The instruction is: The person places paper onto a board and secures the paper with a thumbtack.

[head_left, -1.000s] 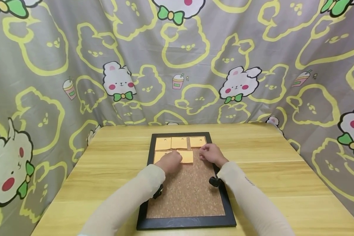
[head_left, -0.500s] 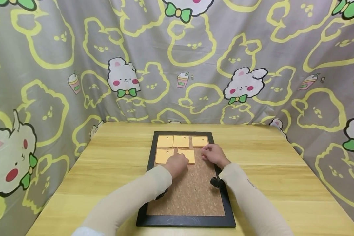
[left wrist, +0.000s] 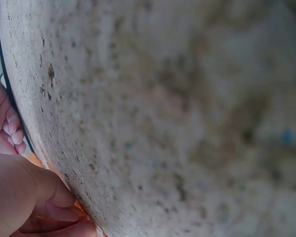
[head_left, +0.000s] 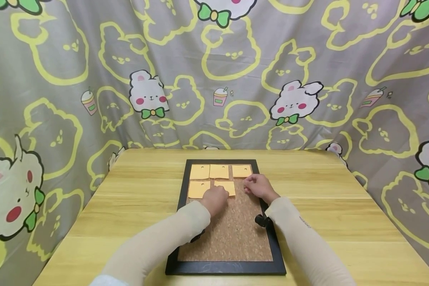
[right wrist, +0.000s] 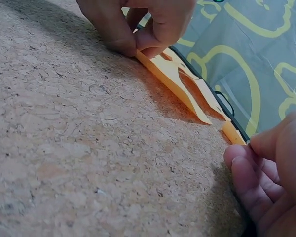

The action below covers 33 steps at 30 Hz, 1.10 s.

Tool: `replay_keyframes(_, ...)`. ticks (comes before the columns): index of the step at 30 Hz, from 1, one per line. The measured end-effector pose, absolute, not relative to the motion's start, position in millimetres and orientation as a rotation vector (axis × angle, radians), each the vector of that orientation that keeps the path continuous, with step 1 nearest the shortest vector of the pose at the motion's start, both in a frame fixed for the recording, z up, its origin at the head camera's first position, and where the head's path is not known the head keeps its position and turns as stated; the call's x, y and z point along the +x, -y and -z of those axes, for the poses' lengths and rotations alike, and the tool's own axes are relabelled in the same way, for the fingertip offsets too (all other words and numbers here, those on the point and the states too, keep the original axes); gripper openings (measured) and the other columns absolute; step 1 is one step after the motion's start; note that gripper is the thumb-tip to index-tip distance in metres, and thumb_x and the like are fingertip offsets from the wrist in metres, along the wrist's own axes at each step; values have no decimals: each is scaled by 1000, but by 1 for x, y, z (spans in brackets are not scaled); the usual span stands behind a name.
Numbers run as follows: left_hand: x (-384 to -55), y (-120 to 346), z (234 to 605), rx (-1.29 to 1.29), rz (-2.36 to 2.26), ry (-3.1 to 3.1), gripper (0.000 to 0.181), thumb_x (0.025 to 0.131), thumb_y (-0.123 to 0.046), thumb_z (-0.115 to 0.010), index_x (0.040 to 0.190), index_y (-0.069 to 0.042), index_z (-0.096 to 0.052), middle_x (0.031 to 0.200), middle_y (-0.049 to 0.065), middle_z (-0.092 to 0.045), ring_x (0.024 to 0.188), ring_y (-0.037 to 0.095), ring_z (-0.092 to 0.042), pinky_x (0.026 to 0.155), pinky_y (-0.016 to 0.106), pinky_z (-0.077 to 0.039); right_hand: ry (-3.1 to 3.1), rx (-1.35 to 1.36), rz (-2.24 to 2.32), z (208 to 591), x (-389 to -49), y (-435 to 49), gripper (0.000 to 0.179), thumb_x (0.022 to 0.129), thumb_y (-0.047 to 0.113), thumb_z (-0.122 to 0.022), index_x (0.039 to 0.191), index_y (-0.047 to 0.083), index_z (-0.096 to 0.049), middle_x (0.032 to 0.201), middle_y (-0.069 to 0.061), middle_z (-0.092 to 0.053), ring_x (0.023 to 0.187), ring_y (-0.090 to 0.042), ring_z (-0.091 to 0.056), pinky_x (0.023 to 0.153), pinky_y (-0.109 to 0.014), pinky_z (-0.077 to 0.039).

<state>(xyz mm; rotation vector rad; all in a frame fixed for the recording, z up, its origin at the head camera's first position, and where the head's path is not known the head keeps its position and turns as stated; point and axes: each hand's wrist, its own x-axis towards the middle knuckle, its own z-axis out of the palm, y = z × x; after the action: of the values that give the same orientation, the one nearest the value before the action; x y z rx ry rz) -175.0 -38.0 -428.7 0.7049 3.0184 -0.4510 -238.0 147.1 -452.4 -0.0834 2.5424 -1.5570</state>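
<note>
On the cork board (head_left: 228,238), my left hand (head_left: 216,198) pinches the near edge of an orange paper note (head_left: 230,187) in the second row. Seen in the right wrist view, that note (right wrist: 175,89) stands tilted off the cork, its near edge between thumb and fingers. My right hand (head_left: 259,186) is at the board's right side, just below the top-right orange note (head_left: 241,171). Its thumb and fingertips come together with fingers curled, and no object shows between them in the right wrist view. A pinned orange note (head_left: 198,190) lies left of the held one.
Two more pinned orange notes, one at the top left (head_left: 199,171) and one beside it (head_left: 219,171), line the board's top. A black frame (head_left: 225,268) borders the cork. The board lies on a wooden table (head_left: 139,190), with a patterned curtain (head_left: 186,51) behind and at both sides.
My left hand has shifted slightly right along the note, uncovering the pinned note to its left. My right hand has stayed nearly still over the board. The head view has shifted a little.
</note>
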Motion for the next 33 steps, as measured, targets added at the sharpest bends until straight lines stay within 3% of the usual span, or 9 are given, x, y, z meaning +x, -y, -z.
replay_keyframes(33,-180,45,424,669,448,-2997,16,96,-20,-63,95,-12,-76,84,5,-67,60,9,-61,46,24,-50,-2544,-84,1548,452,-237,-147,13,96,9,-59,96,-3,-65,76,-8,-67,66,-15,-62,59,-25,-50)
